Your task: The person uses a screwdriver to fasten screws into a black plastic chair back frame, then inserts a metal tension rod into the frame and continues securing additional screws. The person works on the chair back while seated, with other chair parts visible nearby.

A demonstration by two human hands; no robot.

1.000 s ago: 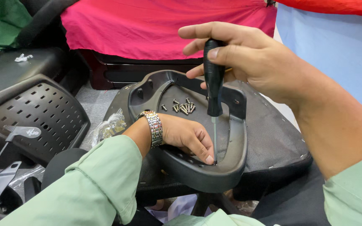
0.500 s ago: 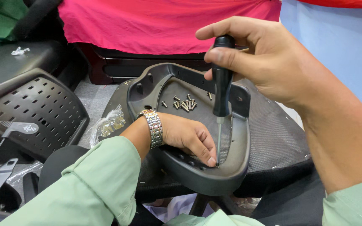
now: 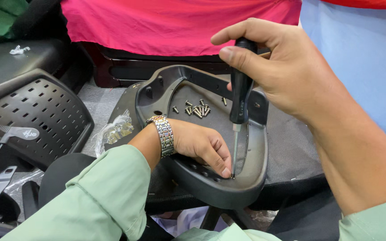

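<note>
The right hand (image 3: pixel 291 76) is clenched around the black handle of a screwdriver (image 3: pixel 240 100), thumb laid across the top of the grip. The tool stands nearly upright, and its slim metal shaft runs down to the near inner edge of a dark grey plastic frame (image 3: pixel 211 187), where the tip meets the frame surface.

The left hand (image 3: pixel 202 145) rests inside the frame with its fingers curled; the fingertips press down right beside the screwdriver tip (whether a screw sits under them cannot be told, as the fingers hide that spot). This hand holds nothing that can be seen. A metal link wristwatch (image 3: pixel 164 136) circles the left wrist, and both forearms carry pale green sleeves.

The frame is a rounded loop lying on a dark mesh seat pad (image 3: pixel 291 147). Inside the loop, on the pad towards the far side, lies a small cluster of loose screws (image 3: pixel 197 109).

Surroundings:
- A crumpled clear plastic bag (image 3: pixel 115 131) lies just left of the frame.
- A black perforated plastic panel (image 3: pixel 32 116) lies further left, with a grey T-handled key (image 3: pixel 16 134) resting against it.
- A pink cloth (image 3: pixel 166 22) covers the far background, and a pale blue cloth (image 3: pixel 362 58) hangs at the right.
</note>
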